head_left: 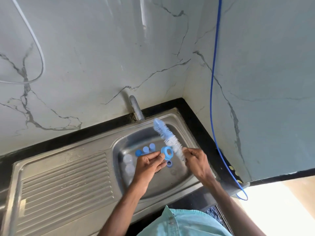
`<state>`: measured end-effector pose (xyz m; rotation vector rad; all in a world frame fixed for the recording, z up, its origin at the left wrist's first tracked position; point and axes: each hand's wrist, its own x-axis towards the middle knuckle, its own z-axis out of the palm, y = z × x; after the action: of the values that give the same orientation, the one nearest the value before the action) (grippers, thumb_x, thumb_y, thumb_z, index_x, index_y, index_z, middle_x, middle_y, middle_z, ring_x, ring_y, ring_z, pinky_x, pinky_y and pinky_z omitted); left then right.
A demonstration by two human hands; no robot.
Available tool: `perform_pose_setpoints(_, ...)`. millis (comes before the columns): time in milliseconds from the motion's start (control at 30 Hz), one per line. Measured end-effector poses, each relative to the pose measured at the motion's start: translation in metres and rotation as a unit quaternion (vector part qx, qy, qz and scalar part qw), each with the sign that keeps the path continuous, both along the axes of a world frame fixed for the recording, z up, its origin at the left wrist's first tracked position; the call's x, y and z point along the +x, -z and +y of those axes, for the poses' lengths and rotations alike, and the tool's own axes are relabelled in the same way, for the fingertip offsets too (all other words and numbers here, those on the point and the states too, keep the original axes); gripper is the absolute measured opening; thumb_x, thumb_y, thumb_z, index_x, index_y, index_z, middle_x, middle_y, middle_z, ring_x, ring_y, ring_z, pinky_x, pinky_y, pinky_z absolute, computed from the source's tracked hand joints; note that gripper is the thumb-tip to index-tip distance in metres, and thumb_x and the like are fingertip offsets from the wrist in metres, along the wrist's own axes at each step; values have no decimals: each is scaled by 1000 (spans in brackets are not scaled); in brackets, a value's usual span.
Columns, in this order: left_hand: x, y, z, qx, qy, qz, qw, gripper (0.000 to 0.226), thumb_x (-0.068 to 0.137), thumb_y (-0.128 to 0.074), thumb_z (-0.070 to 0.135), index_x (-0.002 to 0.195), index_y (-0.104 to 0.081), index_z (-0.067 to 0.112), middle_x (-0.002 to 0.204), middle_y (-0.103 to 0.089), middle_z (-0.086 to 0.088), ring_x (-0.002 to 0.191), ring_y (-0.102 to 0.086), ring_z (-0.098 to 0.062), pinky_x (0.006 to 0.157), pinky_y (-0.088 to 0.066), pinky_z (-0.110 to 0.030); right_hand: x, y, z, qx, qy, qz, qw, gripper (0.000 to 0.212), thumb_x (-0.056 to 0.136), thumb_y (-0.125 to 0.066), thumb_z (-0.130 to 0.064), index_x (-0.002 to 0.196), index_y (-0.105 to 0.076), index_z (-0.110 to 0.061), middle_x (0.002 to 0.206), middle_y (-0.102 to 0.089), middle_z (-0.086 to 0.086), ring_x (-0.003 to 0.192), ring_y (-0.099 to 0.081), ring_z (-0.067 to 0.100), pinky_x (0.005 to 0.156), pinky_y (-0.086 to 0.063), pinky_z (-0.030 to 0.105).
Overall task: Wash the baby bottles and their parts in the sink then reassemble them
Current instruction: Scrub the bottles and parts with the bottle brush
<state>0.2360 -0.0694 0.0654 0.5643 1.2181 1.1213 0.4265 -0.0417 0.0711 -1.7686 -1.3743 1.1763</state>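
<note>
Over the steel sink (185, 178), the person's left hand (150, 163) pinches a blue screw ring (167, 152) between thumb and fingertips, with its open centre turned up toward the camera. The right hand (196, 160) is curled round the handle of a bottle brush (167, 137). Its blue and white bristles slant up and away toward the tap (136, 108). The lower bristles lie just beside the held ring, though I can't quite make out whether they touch it. Down in the basin, a second blue ring (169, 163) lies flat just below the held one. To the left of the hands, three blue caps (145, 149) sit in a short row. Nearer the basin's left wall are two clear bottles (127, 158), one in front of the other. The ribbed drainboard (59, 176) stretches off to the left, and a blue hose (213, 82) hangs down the marbled wall (102, 57) in the corner.
</note>
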Motion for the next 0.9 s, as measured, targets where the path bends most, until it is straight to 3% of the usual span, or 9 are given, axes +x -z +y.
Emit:
perform_pose_setpoints(133,9,28,14,-38,-22,15,999,21,98,-67,5,118,-70,4,102,-80,-5,92,-77,-15,83,-63,-27,23,12,14,-25,46,11,999,54,102,-57,-34,65,-41,1,56,-42,1,54,-37,16,55,-34,31)
perform_pose_setpoints(233,14,57,29,-83,-25,30,996,26,98,-69,10,121,-70,-1,110,-78,-10,91,-75,-12,81,-63,-27,33,20,23,-48,49,10,998,53,99,-57,-41,66,-39,-3,60,-39,3,58,-34,17,56,-30,33)
perform_pose_setpoints(333,16,85,48,-148,-3,-12,989,22,101,-64,10,119,-67,-3,114,-75,-20,98,-75,-23,86,-63,-34,38,29,25,-81,44,23,995,49,94,-56,-43,62,-35,-12,59,-37,2,57,-32,17,53,-27,30)
perform_pose_setpoints(433,21,113,68,-201,7,-68,977,24,101,-63,5,119,-62,-10,114,-72,-29,106,-74,-38,83,-64,-38,42,37,25,-116,43,49,991,48,101,-57,-31,59,-36,-20,57,-34,-1,51,-29,14,46,-26,25)
perform_pose_setpoints(567,35,152,97,-229,-8,-55,972,36,92,-74,5,124,-63,-9,114,-72,-28,100,-73,-36,79,-65,-35,55,48,23,-151,62,82,983,42,104,-56,-27,68,-39,-15,61,-29,1,51,-24,13,45,-20,27)
perform_pose_setpoints(633,43,169,113,-225,-1,27,974,42,84,-84,10,120,-66,-3,107,-74,-23,81,-74,-25,76,-65,-32,61,53,21,-160,72,84,981,43,105,-57,-30,68,-40,-15,60,-31,2,50,-23,14,44,-20,25)
perform_pose_setpoints(700,51,186,128,-194,39,177,964,38,75,-91,20,106,-72,7,95,-76,-12,66,-71,-15,66,-62,-26,66,59,18,-169,83,79,979,47,105,-57,-33,66,-36,-17,59,-32,4,52,-22,15,45,-20,25)
perform_pose_setpoints(800,63,210,143,-84,149,384,907,35,69,-91,30,94,-72,13,91,-74,0,84,-70,-15,72,-57,-29,68,65,12,-184,94,77,975,51,104,-57,-37,62,-35,-22,59,-32,3,53,-23,16,48,-20,25)
perform_pose_setpoints(900,73,224,154,-5,297,509,808,35,81,-83,31,101,-67,8,100,-71,-9,104,-63,-28,82,-55,-39,66,68,6,-198,102,86,971,51,105,-58,-34,59,-38,-24,58,-34,4,51,-24,16,49,-21,25)
